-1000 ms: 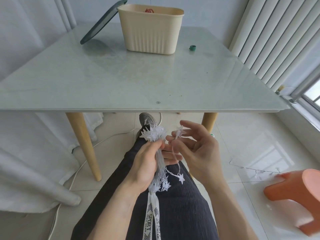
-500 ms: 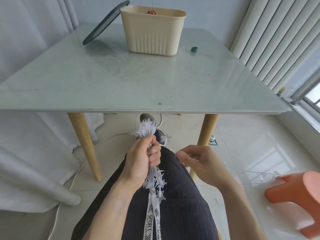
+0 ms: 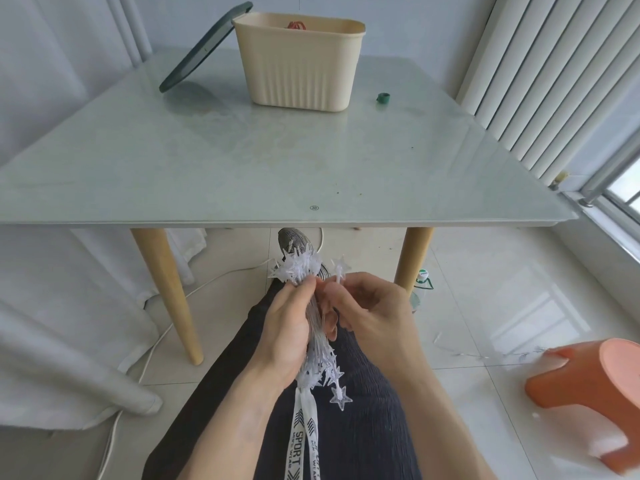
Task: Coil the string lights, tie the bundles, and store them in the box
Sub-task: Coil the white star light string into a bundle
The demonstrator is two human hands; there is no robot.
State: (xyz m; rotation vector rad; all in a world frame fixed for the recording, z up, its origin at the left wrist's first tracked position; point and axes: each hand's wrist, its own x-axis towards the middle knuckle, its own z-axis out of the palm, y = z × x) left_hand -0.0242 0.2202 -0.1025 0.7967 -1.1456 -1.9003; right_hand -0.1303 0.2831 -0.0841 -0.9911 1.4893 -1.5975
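The left hand (image 3: 287,327) is gripping the coiled string lights (image 3: 313,327) around the middle, the bundle's long axis running away from the person with star clusters at both ends, over the lap and short of the table (image 3: 242,161) edge. The right hand (image 3: 367,306), just beside it and touching the bundle, is pinching a single star (image 3: 341,265) and feeding it toward the far cluster. The beige box (image 3: 299,64) is standing well apart at the table's far side, lid (image 3: 204,46) leaning against it, something red showing inside; a small green roll (image 3: 383,98) is lying near it.
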